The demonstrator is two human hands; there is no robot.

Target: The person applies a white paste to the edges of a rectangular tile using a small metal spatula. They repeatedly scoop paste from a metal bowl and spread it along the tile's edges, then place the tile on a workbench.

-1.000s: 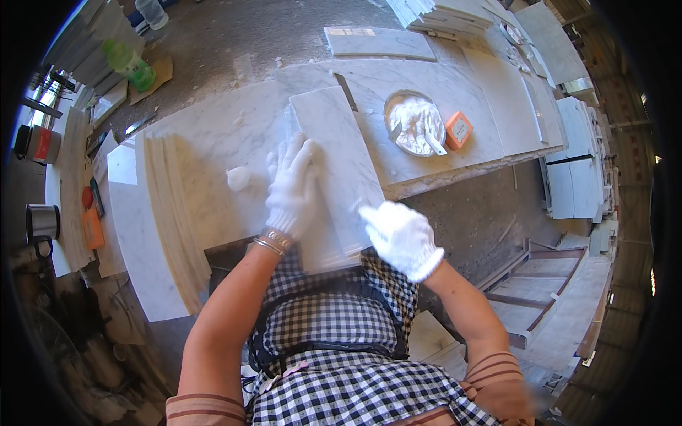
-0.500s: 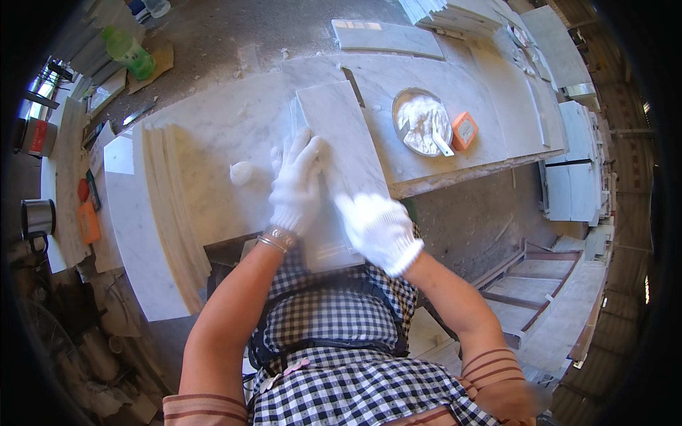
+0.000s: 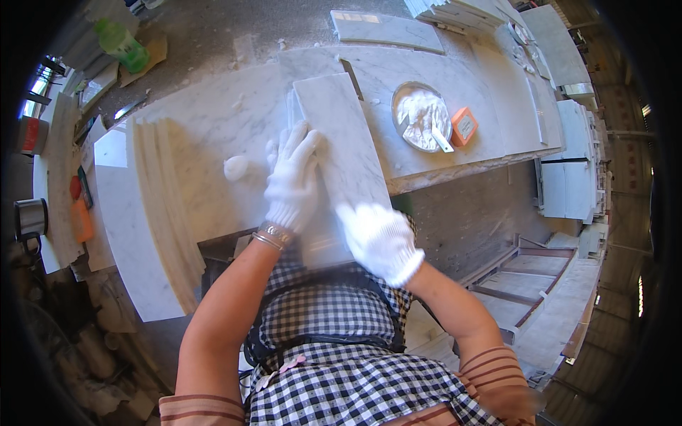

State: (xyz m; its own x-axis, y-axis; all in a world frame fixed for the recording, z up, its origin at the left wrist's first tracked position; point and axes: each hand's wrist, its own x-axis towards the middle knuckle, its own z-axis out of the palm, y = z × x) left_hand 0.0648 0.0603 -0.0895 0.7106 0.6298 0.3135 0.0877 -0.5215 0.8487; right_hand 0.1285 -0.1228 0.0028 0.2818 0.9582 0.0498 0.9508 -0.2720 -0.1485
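Lying flat: pale grey-veined marble slab (image 3: 341, 149)

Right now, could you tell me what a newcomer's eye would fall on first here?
First, two white-gloved hands pressed flat on a pale marble tile at the middle of the workbench: the left hand on its left edge, the right hand on its near end. Next, to the right, a round bowl of white paste beside a small orange box.

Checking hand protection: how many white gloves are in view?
2. One on the left hand, flat on the marble slab; one on the right hand, at the slab's near end. None lying loose that I can see.
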